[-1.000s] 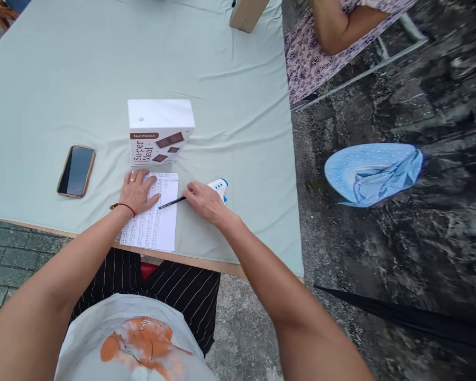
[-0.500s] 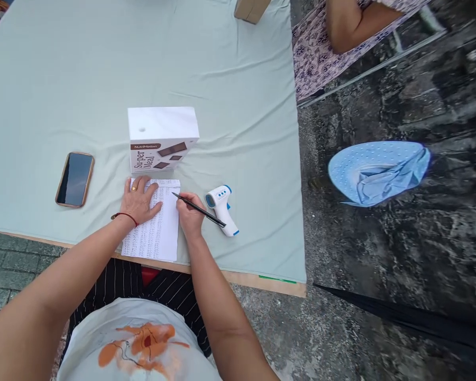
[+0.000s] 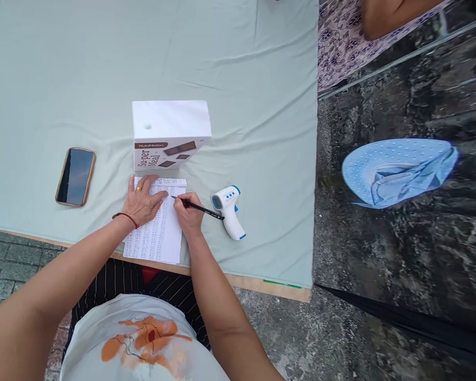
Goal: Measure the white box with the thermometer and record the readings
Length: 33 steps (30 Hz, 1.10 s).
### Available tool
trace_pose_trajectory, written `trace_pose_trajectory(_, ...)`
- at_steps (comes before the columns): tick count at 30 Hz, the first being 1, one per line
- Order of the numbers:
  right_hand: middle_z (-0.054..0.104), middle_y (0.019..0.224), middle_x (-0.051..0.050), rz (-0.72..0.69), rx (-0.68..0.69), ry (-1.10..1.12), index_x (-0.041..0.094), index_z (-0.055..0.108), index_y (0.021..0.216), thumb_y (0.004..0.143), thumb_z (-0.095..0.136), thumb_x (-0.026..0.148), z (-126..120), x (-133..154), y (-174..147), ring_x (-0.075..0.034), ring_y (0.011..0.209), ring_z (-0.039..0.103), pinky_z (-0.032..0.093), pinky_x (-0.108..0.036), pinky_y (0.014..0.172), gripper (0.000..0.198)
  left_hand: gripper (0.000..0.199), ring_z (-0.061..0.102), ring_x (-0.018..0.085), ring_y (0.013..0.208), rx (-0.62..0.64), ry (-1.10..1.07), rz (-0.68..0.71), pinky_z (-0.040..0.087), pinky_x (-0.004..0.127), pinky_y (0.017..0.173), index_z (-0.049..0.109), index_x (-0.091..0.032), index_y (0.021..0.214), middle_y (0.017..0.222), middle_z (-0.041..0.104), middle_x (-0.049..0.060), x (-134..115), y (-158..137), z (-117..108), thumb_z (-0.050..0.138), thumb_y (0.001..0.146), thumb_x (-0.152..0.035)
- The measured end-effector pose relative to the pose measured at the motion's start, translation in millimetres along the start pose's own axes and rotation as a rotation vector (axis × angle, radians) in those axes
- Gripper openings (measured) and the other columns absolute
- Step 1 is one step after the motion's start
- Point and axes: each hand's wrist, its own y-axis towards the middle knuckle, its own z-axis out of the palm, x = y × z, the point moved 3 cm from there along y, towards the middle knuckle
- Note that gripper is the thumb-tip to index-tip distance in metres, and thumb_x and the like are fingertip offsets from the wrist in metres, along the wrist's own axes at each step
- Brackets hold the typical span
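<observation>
Under my left hand point(image 3: 143, 203) lies a white sheet of paper point(image 3: 170, 238) filled with columns of small dark marks. That hand rests flat on it, fingers stretched out. My right hand point(image 3: 188, 213) pinches a black pen point(image 3: 202, 208), its tip at the upper right part of the sheet, close to the left thumb. Just beyond the paper stands a white box point(image 3: 170, 119) labelled NutriMotion Super Meal. A white and blue infrared thermometer point(image 3: 230, 211) lies right of my right hand, near the pen's back end.
A phone point(image 3: 76, 177) in a brown case lies at left on the pale green tablecloth point(image 3: 262, 148). The table's right edge borders dark stone ground. A blue hat point(image 3: 399, 172) is on that side. Another person's arm point(image 3: 396, 16) shows at top right.
The view has shifted slightly, so things on the right sit further right. The pen tip has moved left toward my left thumb. A brown box at the top has left the view.
</observation>
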Motion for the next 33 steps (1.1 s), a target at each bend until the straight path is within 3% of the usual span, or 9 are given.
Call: trace_pose_trajectory(33,0.053,0.061,0.005,0.007,0.027,-0.037,0.024,0.051,0.068,0.075,0.053,0.032,-1.7,0.8,0.7,-0.014,0.059,0.046,0.042,-0.028,0.061,0.011,0.028,0.044,0.034,0.132,-0.012,-0.013,0.007,0.02,0.07,0.113,0.07,-0.031,0.113,0.139,0.052,0.013,-0.7,0.3,3.5,0.05,0.093,-0.029)
